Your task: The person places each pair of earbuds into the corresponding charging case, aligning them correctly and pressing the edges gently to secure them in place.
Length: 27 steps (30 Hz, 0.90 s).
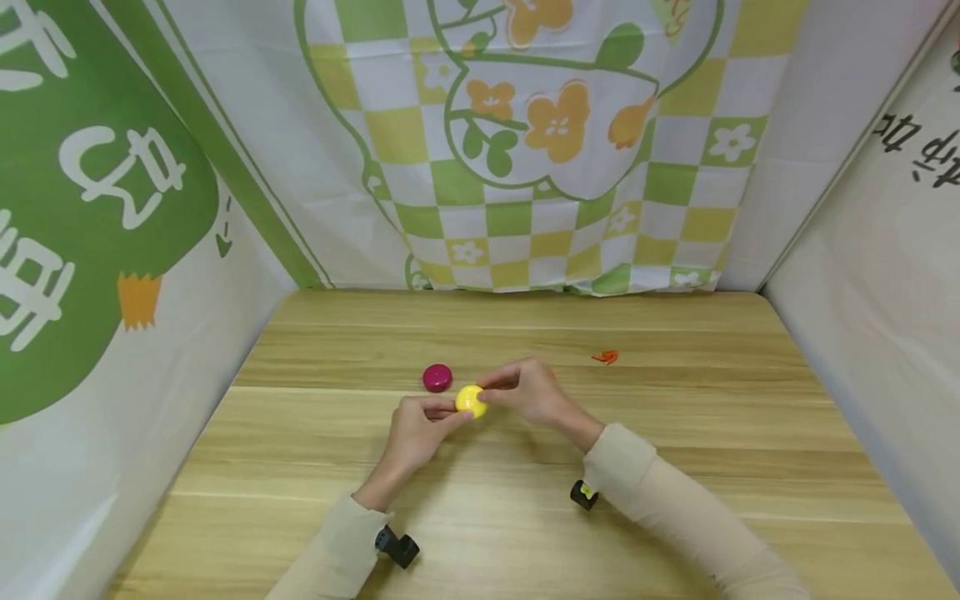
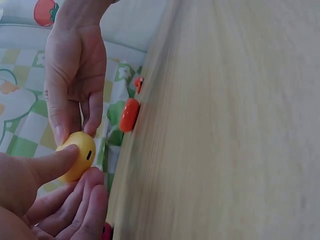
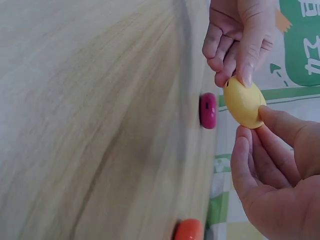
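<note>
Between both hands is a small, glossy yellow rounded case (image 1: 471,402) with a dark slot on its edge, held above the table. My left hand (image 1: 416,429) pinches it from the left between thumb and fingers. From the other side my right hand (image 1: 536,392) pinches it with thumb and fingertips. A magenta rounded case (image 1: 437,377) lies on the table just beyond the left fingers. An orange-red rounded case (image 2: 130,115) sits on the table, almost wholly hidden behind my right hand in the head view.
A small orange piece (image 1: 606,357) of unclear kind lies farther back to the right. The wooden table (image 1: 480,517) ends at a patterned cloth (image 1: 510,217) behind, with printed cloth walls at both sides.
</note>
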Available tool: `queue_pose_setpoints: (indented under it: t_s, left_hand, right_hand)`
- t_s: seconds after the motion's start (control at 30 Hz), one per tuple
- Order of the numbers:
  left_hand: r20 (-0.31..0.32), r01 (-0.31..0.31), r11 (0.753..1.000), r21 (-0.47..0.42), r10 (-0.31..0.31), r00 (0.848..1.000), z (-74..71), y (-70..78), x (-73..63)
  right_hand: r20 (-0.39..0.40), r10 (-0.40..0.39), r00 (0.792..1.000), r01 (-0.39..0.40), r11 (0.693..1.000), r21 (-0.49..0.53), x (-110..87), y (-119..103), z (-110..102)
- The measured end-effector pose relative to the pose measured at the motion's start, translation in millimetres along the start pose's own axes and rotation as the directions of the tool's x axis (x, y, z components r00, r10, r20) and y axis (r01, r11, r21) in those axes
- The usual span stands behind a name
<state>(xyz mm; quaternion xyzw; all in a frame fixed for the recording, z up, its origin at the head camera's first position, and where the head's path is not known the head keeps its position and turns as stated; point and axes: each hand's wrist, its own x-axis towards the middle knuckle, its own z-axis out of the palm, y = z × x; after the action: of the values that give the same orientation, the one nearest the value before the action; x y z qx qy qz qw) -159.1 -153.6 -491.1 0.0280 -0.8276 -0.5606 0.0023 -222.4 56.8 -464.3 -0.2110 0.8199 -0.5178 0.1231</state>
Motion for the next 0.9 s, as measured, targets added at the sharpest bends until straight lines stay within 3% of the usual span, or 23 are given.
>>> queue_pose_setpoints:
  t_s: [0.27,0.67,0.9]
  left_hand:
    - [0.017,0.013,0.988,0.153,-0.015,1.000,-8.3,-4.6,8.7]
    - [0.020,-0.003,0.941,0.337,-0.005,1.000,-11.6,-8.0,20.7]
    - [0.006,-0.050,0.913,0.405,0.052,0.999,-9.8,-6.1,23.7]
  right_hand:
    - [-0.016,0.098,0.995,-0.098,0.995,-0.032,14.3,5,15]
    - [-0.056,0.173,0.983,-0.180,0.973,-0.147,31.0,3,27]
    - [-0.087,0.171,0.981,-0.186,0.961,-0.203,34.5,1,29]
